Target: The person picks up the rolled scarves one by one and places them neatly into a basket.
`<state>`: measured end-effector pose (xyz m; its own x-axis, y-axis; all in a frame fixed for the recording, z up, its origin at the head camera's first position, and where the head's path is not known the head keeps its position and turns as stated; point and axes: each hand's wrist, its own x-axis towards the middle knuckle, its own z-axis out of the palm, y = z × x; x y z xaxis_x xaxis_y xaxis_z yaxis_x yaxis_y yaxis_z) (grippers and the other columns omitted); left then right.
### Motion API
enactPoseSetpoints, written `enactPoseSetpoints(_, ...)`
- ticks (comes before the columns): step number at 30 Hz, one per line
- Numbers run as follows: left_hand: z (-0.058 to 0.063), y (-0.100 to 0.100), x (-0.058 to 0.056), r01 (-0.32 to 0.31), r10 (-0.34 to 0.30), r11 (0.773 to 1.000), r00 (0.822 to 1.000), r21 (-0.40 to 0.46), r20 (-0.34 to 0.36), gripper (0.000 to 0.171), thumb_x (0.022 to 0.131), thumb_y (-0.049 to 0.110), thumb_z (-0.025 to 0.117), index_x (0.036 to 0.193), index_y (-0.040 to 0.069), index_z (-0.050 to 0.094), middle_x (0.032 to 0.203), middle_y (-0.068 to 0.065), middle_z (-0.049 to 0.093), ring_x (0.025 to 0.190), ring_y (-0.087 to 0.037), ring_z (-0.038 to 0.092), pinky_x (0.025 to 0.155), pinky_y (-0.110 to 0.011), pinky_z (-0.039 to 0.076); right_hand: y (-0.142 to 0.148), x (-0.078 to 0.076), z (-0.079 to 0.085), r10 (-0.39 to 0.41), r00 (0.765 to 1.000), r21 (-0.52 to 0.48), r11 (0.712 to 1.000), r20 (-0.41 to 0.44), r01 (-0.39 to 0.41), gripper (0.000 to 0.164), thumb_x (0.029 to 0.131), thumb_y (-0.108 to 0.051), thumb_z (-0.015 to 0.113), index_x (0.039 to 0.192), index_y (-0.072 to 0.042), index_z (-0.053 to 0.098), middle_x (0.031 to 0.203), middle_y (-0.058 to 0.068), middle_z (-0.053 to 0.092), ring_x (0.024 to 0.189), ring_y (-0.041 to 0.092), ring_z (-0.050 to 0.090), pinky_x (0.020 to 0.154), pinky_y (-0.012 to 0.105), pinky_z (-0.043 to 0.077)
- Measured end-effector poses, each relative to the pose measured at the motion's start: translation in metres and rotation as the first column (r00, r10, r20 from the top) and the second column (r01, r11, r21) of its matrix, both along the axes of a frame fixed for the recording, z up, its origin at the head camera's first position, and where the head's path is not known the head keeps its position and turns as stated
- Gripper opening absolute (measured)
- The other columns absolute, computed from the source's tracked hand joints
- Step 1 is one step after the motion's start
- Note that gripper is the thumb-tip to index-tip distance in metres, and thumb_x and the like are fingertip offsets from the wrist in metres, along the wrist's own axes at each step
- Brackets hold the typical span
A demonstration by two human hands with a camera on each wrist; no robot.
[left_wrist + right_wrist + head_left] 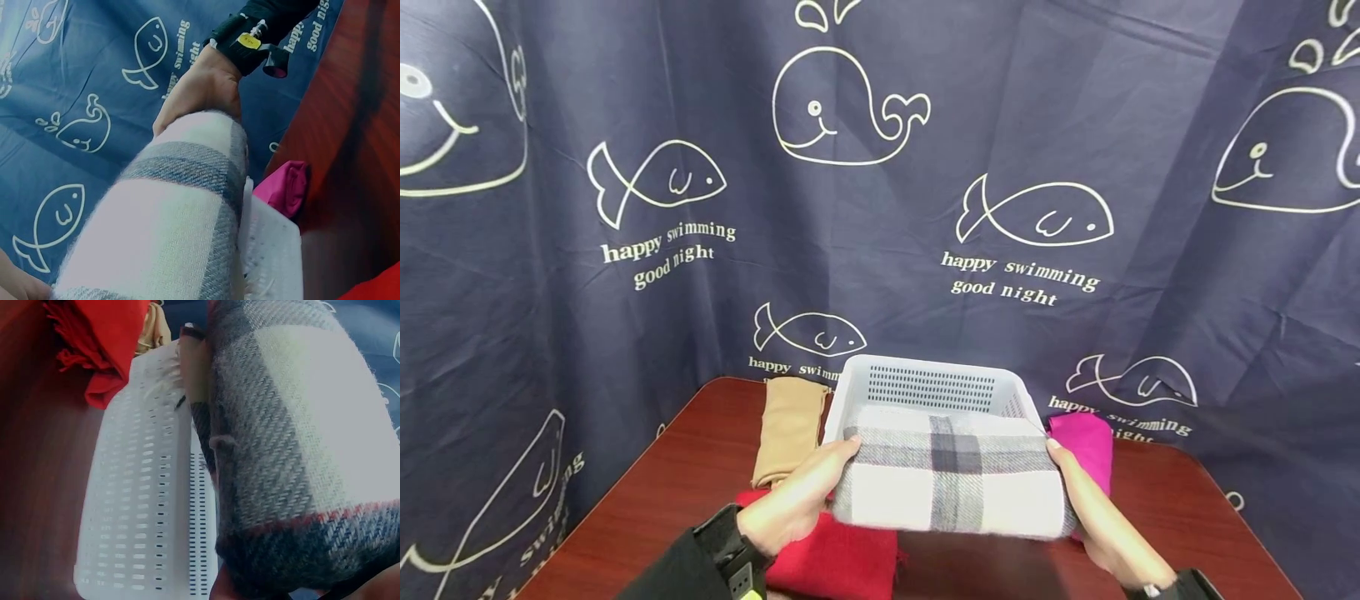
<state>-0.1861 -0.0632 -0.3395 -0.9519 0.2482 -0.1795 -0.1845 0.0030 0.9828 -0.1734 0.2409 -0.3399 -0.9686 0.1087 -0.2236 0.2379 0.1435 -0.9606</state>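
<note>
A folded plaid scarf in white, grey and black is held at its two ends, close over the white plastic basket. My left hand grips its left end, thumb on top. At the opposite end my right hand does the same, with its fingers partly hidden under the cloth. In the left wrist view the scarf stretches up to the right hand. The right wrist view shows the thick fold beside the perforated basket wall.
A folded beige cloth lies left of the basket on the reddish-brown table. Nearer me is a red fringed scarf, partly behind my left hand. A magenta cloth sits right of the basket. A dark blue printed curtain hangs behind.
</note>
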Motion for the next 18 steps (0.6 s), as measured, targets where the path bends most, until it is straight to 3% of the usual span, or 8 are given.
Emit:
enactPoseSetpoints(1, 0.001, 0.000, -0.002, -0.004, 0.004, 1.000, 1.000, 0.003, -0.001, 0.038, 0.102, 0.030, 0.034, 0.118, -0.003, 0.045, 0.096, -0.010, 0.054, 0.086, -0.022, 0.053, 0.074, -0.037, 0.042, -0.008, 0.007, 0.011, -0.008, 1.000, -0.006, 1.000, 0.000, 0.008, 0.054, 0.102, -0.045, 0.025, 0.120, 0.000, 0.048, 0.082, 0.003, 0.062, 0.070, 0.014, 0.062, 0.067, 0.032, 0.051)
enactPoseSetpoints(2, 0.002, 0.000, -0.005, -0.006, 0.006, 1.000, 1.000, 0.005, -0.003, 0.038, 0.101, 0.030, 0.035, 0.117, -0.003, 0.045, 0.095, -0.010, 0.055, 0.085, -0.022, 0.054, 0.074, -0.037, 0.043, -0.008, 0.006, 0.011, -0.002, 1.000, -0.019, 1.000, -0.008, 0.002, 0.053, 0.101, -0.048, 0.026, 0.119, -0.003, 0.049, 0.082, 0.003, 0.062, 0.071, 0.015, 0.062, 0.068, 0.033, 0.051)
enactPoseSetpoints(4, 0.004, 0.001, -0.009, -0.011, 0.011, 1.000, 1.000, 0.011, -0.004, 0.037, 0.101, 0.029, 0.036, 0.118, -0.002, 0.045, 0.095, -0.010, 0.055, 0.084, -0.022, 0.054, 0.073, -0.036, 0.043, 0.002, -0.007, -0.006, 0.010, 0.999, -0.037, 0.999, -0.037, -0.011, 0.060, 0.099, -0.054, 0.028, 0.125, -0.003, 0.046, 0.087, 0.005, 0.062, 0.074, 0.018, 0.062, 0.069, 0.035, 0.051)
enactPoseSetpoints(13, 0.013, 0.001, -0.029, -0.029, 0.029, 0.999, 1.000, -0.016, -0.013, 0.038, 0.100, 0.029, 0.038, 0.119, -0.002, 0.045, 0.099, -0.012, 0.052, 0.088, -0.025, 0.051, 0.074, -0.041, 0.041, 0.001, -0.021, 0.003, 0.046, 0.997, -0.076, 0.996, -0.063, -0.051, 0.062, 0.099, -0.055, 0.028, 0.132, -0.003, 0.040, 0.090, 0.004, 0.059, 0.075, 0.014, 0.059, 0.067, 0.033, 0.051)
enactPoseSetpoints(18, 0.012, 0.003, -0.037, -0.028, 0.028, 1.000, 0.999, -0.013, -0.019, 0.036, 0.100, 0.028, 0.038, 0.116, -0.002, 0.049, 0.095, -0.011, 0.054, 0.084, -0.022, 0.052, 0.072, -0.040, 0.041, 0.008, -0.032, -0.005, 0.119, 0.986, -0.099, 0.986, -0.117, -0.131, 0.069, 0.096, -0.060, 0.032, 0.133, -0.003, 0.040, 0.091, 0.005, 0.060, 0.075, 0.015, 0.060, 0.067, 0.035, 0.052)
